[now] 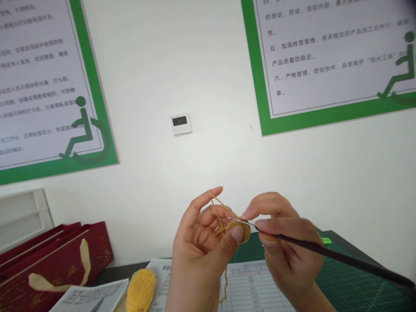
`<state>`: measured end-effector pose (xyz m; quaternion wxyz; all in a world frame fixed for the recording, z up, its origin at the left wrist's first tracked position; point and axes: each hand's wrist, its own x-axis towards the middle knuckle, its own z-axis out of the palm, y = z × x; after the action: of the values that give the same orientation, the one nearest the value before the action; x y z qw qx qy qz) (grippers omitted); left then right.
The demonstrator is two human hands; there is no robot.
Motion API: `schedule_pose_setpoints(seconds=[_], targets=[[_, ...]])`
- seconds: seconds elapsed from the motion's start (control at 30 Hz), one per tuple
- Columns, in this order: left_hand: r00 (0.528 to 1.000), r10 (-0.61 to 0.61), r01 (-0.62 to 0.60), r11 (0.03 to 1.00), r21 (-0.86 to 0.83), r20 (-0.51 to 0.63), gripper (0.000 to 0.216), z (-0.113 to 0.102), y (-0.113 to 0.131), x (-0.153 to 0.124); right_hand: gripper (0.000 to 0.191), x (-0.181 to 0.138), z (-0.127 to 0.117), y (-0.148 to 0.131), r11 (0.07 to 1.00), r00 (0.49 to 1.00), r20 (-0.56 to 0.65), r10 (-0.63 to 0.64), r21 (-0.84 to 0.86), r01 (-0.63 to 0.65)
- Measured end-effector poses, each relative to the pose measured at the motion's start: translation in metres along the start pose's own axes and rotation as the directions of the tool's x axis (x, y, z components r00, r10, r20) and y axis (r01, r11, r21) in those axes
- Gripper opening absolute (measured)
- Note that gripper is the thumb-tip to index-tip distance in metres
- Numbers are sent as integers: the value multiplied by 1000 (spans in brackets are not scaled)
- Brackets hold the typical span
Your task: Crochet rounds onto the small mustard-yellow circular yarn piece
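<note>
My left hand [208, 242] pinches a small round mustard-yellow crochet piece [244, 234] between thumb and fingers. A strand of yarn [224, 204] loops over its raised index finger and runs down to the piece. In my right hand [286, 234] is a crochet hook [305, 245] with a metal tip and a long dark handle that slants down to the right. The tip lies at the upper edge of the piece, touching or in it; I cannot tell which. A yarn tail [225, 281] hangs below my left hand.
A yellow yarn ball [141, 289] sits at the table's front left, beside printed sheets [256, 286]. Under my right hand spreads a green cutting mat [351, 277]. Dark red gift bags [61, 268] stand at left. The wall behind carries a thermostat [180, 125] and green-framed posters [325, 65].
</note>
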<state>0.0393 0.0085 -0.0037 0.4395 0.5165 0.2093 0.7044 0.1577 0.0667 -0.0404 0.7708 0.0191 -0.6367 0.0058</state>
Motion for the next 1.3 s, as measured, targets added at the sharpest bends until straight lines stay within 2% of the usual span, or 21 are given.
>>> schedule_pose_setpoints(seconds=[0.13, 0.2, 0.27, 0.3, 0.37, 0.43, 0.5, 0.63, 0.73, 0.8, 0.87, 0.9, 0.97, 1.03, 1.07, 1.13, 1.17, 1.23, 1.3], targets=[[999, 13, -13, 1000, 0, -31, 51, -1, -2, 0, 19, 0, 8, 0, 990, 991, -84, 102, 103, -93], [999, 13, -13, 1000, 0, -41, 56, -1, -1, 0, 12, -1, 9, 3, 976, 986, -73, 148, 169, -134], [999, 7, -7, 1000, -7, -53, 64, -1, 0, 0, 8, -3, 9, 8, 973, 990, -42, 135, 193, -124], [998, 1, -2, 1000, -13, -59, 67, 0, 0, 0, 9, -5, 9, 10, 985, 995, -34, 90, 153, -84], [997, 2, -3, 1000, -11, -77, 67, 1, 1, -1, 18, -7, 6, 12, 997, 998, -22, -58, -52, 57], [994, 44, -41, 999, 36, -96, 66, 2, 0, -2, 28, -7, 4, 9, 928, 976, 37, -214, -304, 215], [988, 122, -108, 984, 139, -97, 67, 2, -2, -3, 29, -5, 1, 4, 868, 965, 88, -248, -422, 261], [978, 203, -177, 937, 302, -57, 69, 0, -5, -2, 24, -3, 0, -8, 946, 997, 10, -71, -317, 71], [975, 207, -175, 936, 306, -77, 67, -1, -4, -1, 18, -2, -1, -11, 980, 996, -70, 64, -182, -76], [980, 181, -157, 956, 248, -77, 64, 0, -3, -1, 11, 0, -1, -12, 963, 957, -149, 250, -62, -262], [988, 145, -134, 977, 167, -55, 62, -1, -1, -1, 13, 5, -2, -10, 889, 871, -175, 459, 101, -447], [991, 128, -121, 983, 135, -41, 61, -1, -1, -1, 18, 8, -2, -9, 831, 823, -141, 550, 188, -524], [994, 103, -100, 990, 97, -22, 60, -2, 0, 0, 29, 12, 0, -7, 679, 724, 3, 689, 344, -648], [996, 91, -88, 992, 90, -26, 60, -2, 0, 0, 34, 14, 4, -6, 522, 642, 165, 749, 451, -724], [995, 91, -87, 992, 91, -34, 59, -2, 0, 0, 35, 14, 6, -5, 468, 622, 220, 752, 487, -738], [994, 100, -94, 991, 97, -52, 58, -1, 0, 0, 33, 11, 11, -5, 453, 637, 248, 730, 523, -722], [992, 107, -101, 990, 99, -59, 57, 0, 0, 0, 29, 10, 12, -5, 501, 674, 221, 705, 517, -694], [990, 118, -111, 990, 92, -76, 57, 2, 0, -1, 17, 8, 11, -4, 688, 787, 114, 606, 421, -591], [989, 117, -111, 991, 76, -91, 59, 4, 0, -2, 7, 7, 6, -3, 911, 926, 40, 375, 169, -376]])
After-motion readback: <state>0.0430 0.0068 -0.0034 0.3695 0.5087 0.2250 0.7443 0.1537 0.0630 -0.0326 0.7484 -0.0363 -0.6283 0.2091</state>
